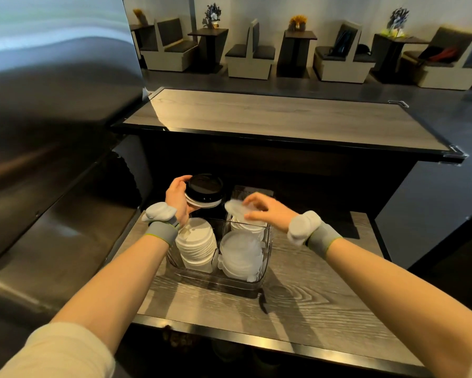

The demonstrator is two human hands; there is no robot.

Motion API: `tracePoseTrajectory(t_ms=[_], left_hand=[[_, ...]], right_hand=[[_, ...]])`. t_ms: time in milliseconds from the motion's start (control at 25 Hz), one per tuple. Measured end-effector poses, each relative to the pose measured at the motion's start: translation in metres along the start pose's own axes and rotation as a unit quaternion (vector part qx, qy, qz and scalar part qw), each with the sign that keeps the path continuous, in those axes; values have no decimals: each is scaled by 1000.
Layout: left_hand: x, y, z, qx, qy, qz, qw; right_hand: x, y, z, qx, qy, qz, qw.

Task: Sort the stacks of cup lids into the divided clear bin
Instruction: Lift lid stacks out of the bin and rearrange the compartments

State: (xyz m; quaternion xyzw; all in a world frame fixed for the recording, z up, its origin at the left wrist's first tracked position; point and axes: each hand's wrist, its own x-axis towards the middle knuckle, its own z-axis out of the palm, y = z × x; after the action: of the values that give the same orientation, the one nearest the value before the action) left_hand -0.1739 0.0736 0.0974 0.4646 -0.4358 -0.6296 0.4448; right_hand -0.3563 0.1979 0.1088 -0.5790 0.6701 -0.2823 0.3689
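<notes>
Left hand (pixel 178 199): forearm reaching forward from 7 o'clock, wrist in a grey band; fingers curled round the side of a stack of black cup lids (pixel 204 190), gripping it. The stack is held upright above the divided clear bin (pixel 215 279), over its 11 o'clock compartment.

Right hand (pixel 267 212): forearm entering from 4 o'clock, palm down, wrist bent toward 9 o'clock; fingers (pixel 252 199) pinch a translucent cup lid (pixel 236 207) by its edge. The lid is tilted, over the 1 o'clock compartment, just above the whitish lids (pixel 245 227) lying there.

Bin contents, near side: stack of white cup lids (pixel 196 245) in the 7 o'clock compartment; stack of clear cup lids (pixel 241 255) in the 5 o'clock compartment.

Bin stands on the wood-grain worktop (pixel 311 296).
</notes>
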Motion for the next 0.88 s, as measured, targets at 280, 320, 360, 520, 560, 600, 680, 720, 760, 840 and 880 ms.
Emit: tracePoseTrajectory(t_ms=[280, 320, 360, 520, 560, 600, 680, 720, 760, 840, 880], left_hand=[[-4, 3, 3, 4, -17, -2, 1000], [-5, 4, 3, 8, -19, -4, 1000], [-5, 5, 3, 12, -22, -5, 1000], [-6, 7, 3, 28, -55, -13, 998], [-5, 8, 3, 29, -66, -16, 997], [-4, 9, 2, 29, -77, -18, 996], [1, 13, -1, 26, -94, -26, 995], [6, 14, -5, 17, -98, -36, 994], [9, 15, -8, 1, -102, -51, 993], [19, 17, -19, -34, -114, -74, 990], [24, 18, -23, -48, -118, -81, 989]], right_hand=[[-6, 14, 29, -304, -142, 1, 942], [-3, 10, 27, -305, -112, -13, 946], [1, 4, 23, -284, -55, -32, 957], [28, -35, 12, -82, 118, -75, 987], [36, -45, 13, -56, 101, -68, 991], [44, -51, 16, -47, 79, -56, 994], [60, -59, 24, -52, 61, -47, 996], [67, -61, 28, -53, 60, -50, 996], [73, -60, 30, -51, 62, -54, 995], [84, -61, 34, -24, 79, -62, 995], [88, -62, 33, 6, 100, -63, 993]])
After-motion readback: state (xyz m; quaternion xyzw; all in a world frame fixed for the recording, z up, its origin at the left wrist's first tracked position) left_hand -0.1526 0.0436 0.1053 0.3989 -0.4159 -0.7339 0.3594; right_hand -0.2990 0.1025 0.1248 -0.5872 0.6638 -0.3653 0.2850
